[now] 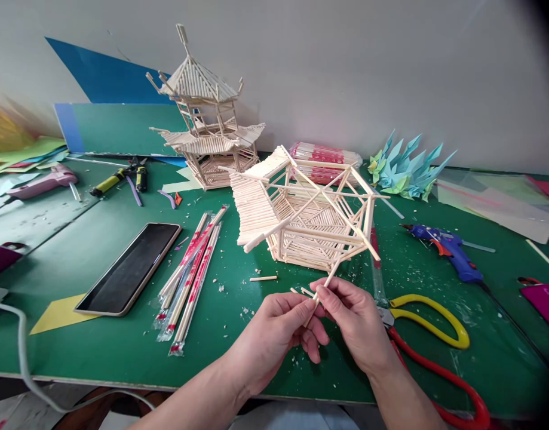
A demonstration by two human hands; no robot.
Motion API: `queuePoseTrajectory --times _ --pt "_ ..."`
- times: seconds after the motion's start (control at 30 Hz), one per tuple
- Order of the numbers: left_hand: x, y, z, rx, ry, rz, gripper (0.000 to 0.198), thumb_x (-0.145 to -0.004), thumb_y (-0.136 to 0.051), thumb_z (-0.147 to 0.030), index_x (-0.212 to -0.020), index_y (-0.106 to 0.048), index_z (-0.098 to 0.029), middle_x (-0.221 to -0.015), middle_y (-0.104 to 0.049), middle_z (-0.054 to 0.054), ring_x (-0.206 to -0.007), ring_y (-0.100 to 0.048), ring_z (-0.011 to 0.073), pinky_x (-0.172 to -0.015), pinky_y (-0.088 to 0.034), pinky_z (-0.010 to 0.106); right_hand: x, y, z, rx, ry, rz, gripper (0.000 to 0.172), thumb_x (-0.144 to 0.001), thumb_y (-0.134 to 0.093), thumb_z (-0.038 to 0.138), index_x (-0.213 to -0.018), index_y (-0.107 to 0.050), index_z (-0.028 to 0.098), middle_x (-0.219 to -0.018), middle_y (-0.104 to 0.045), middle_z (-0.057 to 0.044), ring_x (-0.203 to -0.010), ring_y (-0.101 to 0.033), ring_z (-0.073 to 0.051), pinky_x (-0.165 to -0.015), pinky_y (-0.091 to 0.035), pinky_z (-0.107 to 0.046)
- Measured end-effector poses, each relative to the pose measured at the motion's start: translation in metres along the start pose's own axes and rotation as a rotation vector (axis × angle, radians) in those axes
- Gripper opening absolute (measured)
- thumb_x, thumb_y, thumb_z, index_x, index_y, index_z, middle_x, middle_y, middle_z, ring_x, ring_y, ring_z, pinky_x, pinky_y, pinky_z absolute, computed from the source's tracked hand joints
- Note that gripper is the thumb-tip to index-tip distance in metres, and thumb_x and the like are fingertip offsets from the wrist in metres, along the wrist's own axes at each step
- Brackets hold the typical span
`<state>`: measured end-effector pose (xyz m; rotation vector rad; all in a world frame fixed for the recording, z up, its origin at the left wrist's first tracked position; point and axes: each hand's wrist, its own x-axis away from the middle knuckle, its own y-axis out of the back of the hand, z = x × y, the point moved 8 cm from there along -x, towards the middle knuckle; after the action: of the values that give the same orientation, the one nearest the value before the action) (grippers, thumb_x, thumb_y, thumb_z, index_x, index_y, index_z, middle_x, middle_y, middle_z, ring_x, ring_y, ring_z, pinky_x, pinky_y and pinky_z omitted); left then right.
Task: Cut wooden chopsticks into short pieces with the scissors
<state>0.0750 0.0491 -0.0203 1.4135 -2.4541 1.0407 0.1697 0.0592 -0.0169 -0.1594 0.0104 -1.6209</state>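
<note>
Head view: gripping a thin, pale wooden stick with fingers of left hand and right hand.
Held near a partly roofed, pale wooden-stick frame on the green table.

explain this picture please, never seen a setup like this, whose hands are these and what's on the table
There's no machine here, just a person's bare left hand and right hand. The one picture comes from a camera worn on that person's head, looking forward and down. Both pinch a thin wooden stick. Beyond them stands a partly roofed stick frame, with a taller stick pagoda behind it. Also on the green table lie a phone, wrapped sticks, a blue glue gun and a red-and-yellow-handled cutting tool.
</note>
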Motion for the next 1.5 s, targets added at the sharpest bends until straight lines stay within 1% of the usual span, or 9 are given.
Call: queuePoseTrajectory --times 0.4,0.5,0.6,0.67,0.8,0.93,1.03,1.23,1.5 --pt "0.0 0.001 -0.004 -0.158 -0.055 -0.058 0.027 -0.082 -0.053 -0.031 -0.068 -0.06 -0.01 -0.056 -0.058 0.002 -0.042 -0.048 0.0064 -0.044 -0.034 0.018 0.002 -0.003 0.011 0.051 0.062 0.024 0.014 -0.081 -0.058 0.031 -0.073 -0.063 0.019 -0.06 -0.054 0.006 -0.059 -0.049 -0.007 -0.058 -0.042 -0.016" --pt "0.001 0.002 -0.001 -0.064 -0.055 -0.057 0.025 -0.08 -0.055 -0.031 -0.071 -0.062 -0.009 -0.055 -0.059 0.002 -0.042 -0.048 0.0062 -0.043 -0.036 0.017 0.002 -0.001 0.005 0.004 0.053 0.015 0.018 -0.084 -0.054 0.035 -0.087 -0.065 0.021 -0.062 -0.055 0.005 -0.06 -0.048 -0.008 -0.058 -0.041 -0.017" --pt "0.0 0.006 0.003 0.053 -0.043 -0.067 0.024 -0.078 -0.058 -0.032 -0.074 -0.062 -0.009 -0.054 -0.06 0.002 -0.041 -0.048 0.0064 -0.042 -0.037 0.017 0.002 0.009 -0.006 -0.117 0.024 -0.079 0.025 -0.087 -0.048 0.039 -0.103 -0.061 0.025 -0.081 -0.061 0.001 -0.067 -0.05 -0.01 -0.062 -0.043 -0.02" --pt "-0.001 0.008 0.004 0.081 -0.04 -0.085 0.024 -0.076 -0.061 -0.033 -0.072 -0.062 -0.009 -0.053 -0.06 0.002 -0.039 -0.048 0.0065 -0.041 -0.036 0.017 0.002 0.013 -0.01 -0.145 0.004 -0.134 0.026 -0.085 -0.049 0.039 -0.104 -0.06 0.025 -0.088 -0.062 -0.001 -0.072 -0.052 -0.012 -0.065 -0.044 -0.023" --pt "-0.002 0.012 0.004 -0.005 -0.056 -0.122 0.029 -0.072 -0.063 -0.04 -0.07 -0.061 -0.011 -0.051 -0.06 0.002 -0.037 -0.048 0.0072 -0.04 -0.034 0.017 0.0 0.007 0.001 -0.023 0.041 -0.104 0.019 -0.081 -0.056 0.038 -0.085 -0.063 0.021 -0.064 -0.05 0.004 -0.058 -0.046 -0.01 -0.056 -0.041 -0.019" --pt "0.002 0.011 -0.002 -0.262 -0.121 -0.144 0.038 -0.073 -0.059 -0.048 -0.062 -0.059 -0.011 -0.051 -0.058 0.001 -0.037 -0.046 0.0065 -0.041 -0.031 0.018 0.0 -0.007 0.015 0.032 0.071 0.019 0.021 -0.081 -0.054 0.037 -0.071 -0.057 0.018 -0.063 -0.045 0.005 -0.057 -0.043 -0.009 -0.053 -0.038 -0.019" --pt "0.003 0.01 -0.006 -0.368 -0.149 -0.147 0.041 -0.075 -0.055 -0.049 -0.06 -0.058 -0.012 -0.052 -0.054 0.0 -0.039 -0.045 0.0067 -0.041 -0.03 0.018 0.0 -0.008 0.016 0.12 0.083 0.024 0.025 -0.08 -0.055 0.036 -0.065 -0.05 0.018 -0.06 -0.042 0.005 -0.055 -0.041 -0.01 -0.052 -0.036 -0.021" --pt "0.004 0.004 -0.02 -0.296 -0.268 -0.102 0.03 -0.076 -0.059 -0.041 -0.073 -0.065 -0.012 -0.064 -0.057 0.003 -0.058 -0.05 0.0124 -0.057 -0.042 0.023 0.002 -0.012 0.005 0.111 0.059 0.059 0.025 -0.083 -0.049 0.039 -0.068 -0.045 0.02 -0.057 -0.044 0.005 -0.046 -0.047 -0.01 -0.044 -0.039 -0.022" --pt "0.011 0.008 -0.026 -0.469 -0.347 -0.218 0.024 -0.078 -0.057 -0.033 -0.072 -0.07 -0.013 -0.06 -0.055 0.002 -0.052 -0.047 0.0109 -0.051 -0.04 0.02 0.007 -0.011 0.014 0.315 0.205 0.019 0.026 -0.084 -0.048 0.036 -0.064 -0.046 0.019 -0.059 -0.045 0.003 -0.048 -0.042 -0.01 -0.044 -0.037 -0.021"
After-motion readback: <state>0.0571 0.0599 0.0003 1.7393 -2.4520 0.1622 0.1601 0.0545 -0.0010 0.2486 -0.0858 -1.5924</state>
